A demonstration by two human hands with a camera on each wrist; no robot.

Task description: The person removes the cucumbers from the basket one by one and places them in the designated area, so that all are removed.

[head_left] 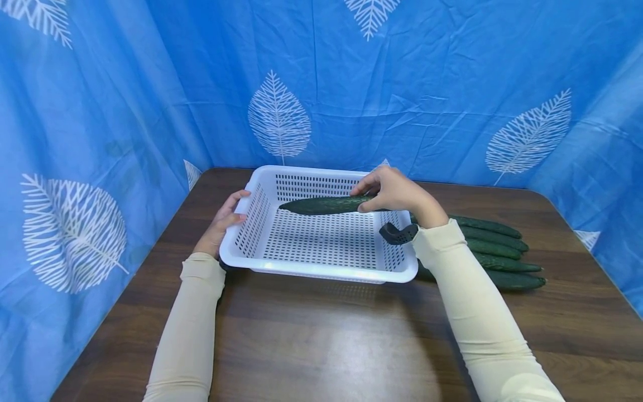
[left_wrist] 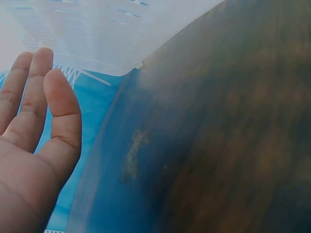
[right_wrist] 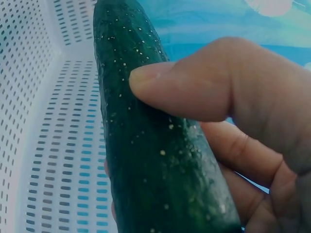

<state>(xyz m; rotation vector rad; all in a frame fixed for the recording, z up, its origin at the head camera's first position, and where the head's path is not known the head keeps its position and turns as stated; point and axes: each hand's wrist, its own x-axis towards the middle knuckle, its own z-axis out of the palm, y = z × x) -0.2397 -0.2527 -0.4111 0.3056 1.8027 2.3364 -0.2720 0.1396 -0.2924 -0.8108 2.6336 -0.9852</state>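
Observation:
A white plastic basket (head_left: 321, 269) with slotted walls and floor is at the middle of the table. My left hand (head_left: 223, 220) holds its left rim, thumb and a fingertip over the edge. Under that side, the left wrist view shows the other fingers (left_wrist: 33, 99) extended up to the basket's outer wall. My right hand (head_left: 397, 192) pinches a dark green cucumber (head_left: 321, 205) near its right end, over the basket. The cucumber lies crosswise, its free end pointing left. In the right wrist view, the thumb (right_wrist: 170, 90) presses the bumpy skin, with other fingers curled behind it.
Several more cucumbers (head_left: 502, 262) lie side by side on the brown wooden table (head_left: 311, 335), right of the basket and partly behind the right forearm. A blue curtain (head_left: 402, 84) with white leaf prints hangs around the table's back and sides.

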